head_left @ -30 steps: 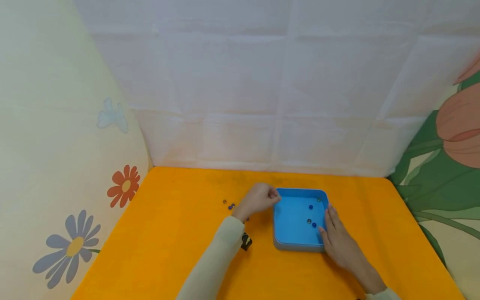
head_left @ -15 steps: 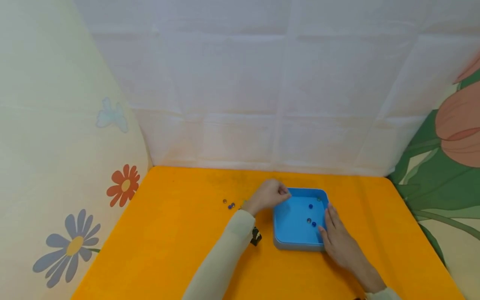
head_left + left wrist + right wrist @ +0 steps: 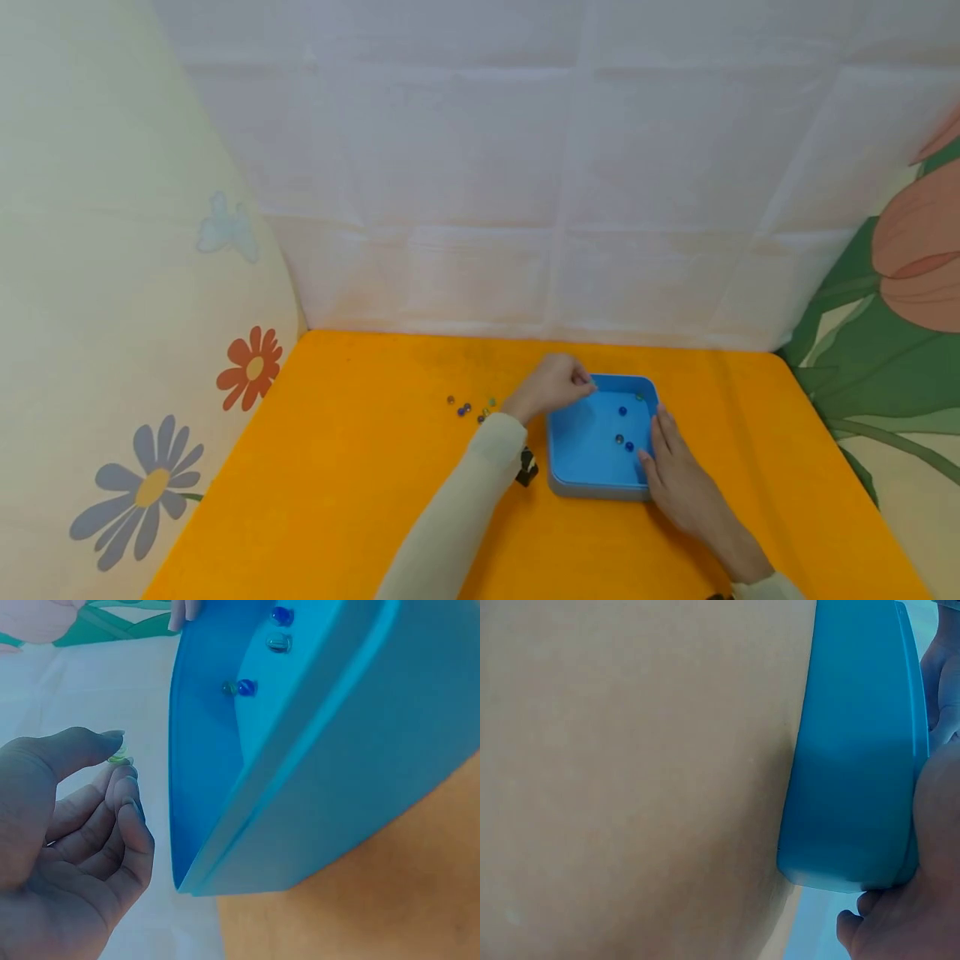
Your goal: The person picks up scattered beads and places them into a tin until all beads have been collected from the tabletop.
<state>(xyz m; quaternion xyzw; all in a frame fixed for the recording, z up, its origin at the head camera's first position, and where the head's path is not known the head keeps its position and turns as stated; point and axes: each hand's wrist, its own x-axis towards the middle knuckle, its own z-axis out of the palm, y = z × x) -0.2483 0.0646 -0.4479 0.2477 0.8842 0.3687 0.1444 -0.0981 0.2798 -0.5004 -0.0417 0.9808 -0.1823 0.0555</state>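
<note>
Bare hands (image 3: 552,386), pale plain sleeves (image 3: 448,518), light-marked black piece (image 3: 528,467) at left cuff (image 3: 502,435).

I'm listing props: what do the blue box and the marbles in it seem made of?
The blue box: probably molded plastic, smooth and satin, judging by its even color and rounded corners.
The marbles in it: likely glass, glossy; the left wrist view shows partly see-through bodies, though clear plastic could look similar.

Glossy marbles (image 3: 282,616), smooth plastic box (image 3: 581,437)

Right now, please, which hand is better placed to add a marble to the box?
Likely the left hand: it pinches a greenish marble near the blue box, which the right hand touches.
</note>
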